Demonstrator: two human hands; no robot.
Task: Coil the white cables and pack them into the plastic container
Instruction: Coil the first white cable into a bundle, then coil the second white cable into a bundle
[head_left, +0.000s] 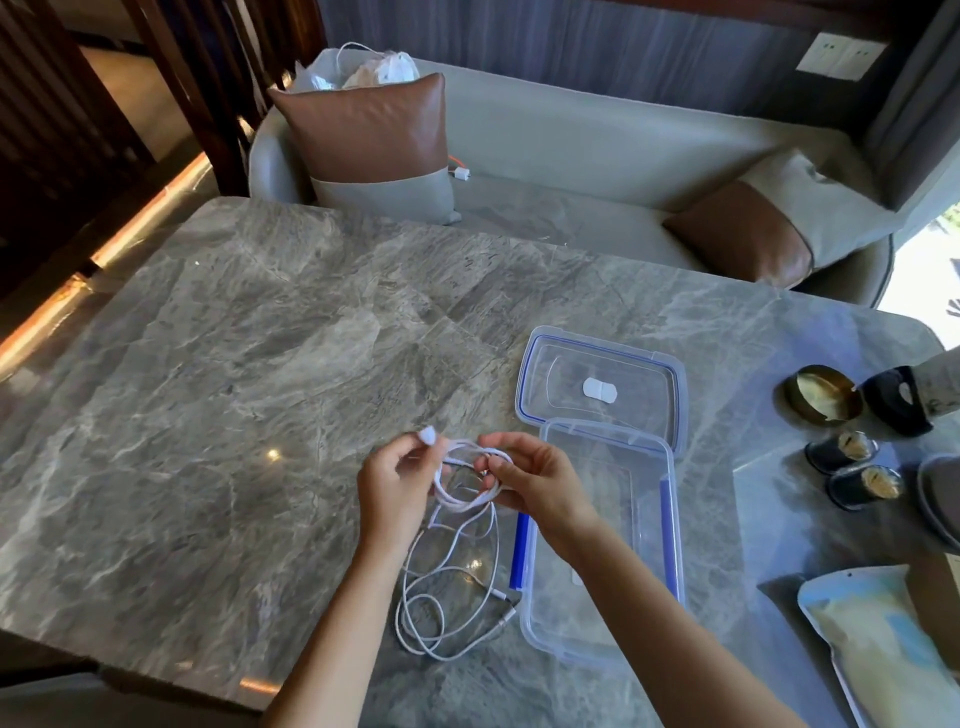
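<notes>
I am watching the loose tail of the thin white cable (448, 597) lying in loops on the grey marble table (218, 415), just below my grip and touching the near left wall of the clear rectangular plastic container (605, 540). My left hand (397, 480) is pinching the white plug end between thumb and fingertips. My right hand (535, 480) is closing its fingers around a small coil of the same cable. Beyond the grip, the clear lid with blue seal (600, 384) is lying flat, overlapped by the container's far end.
</notes>
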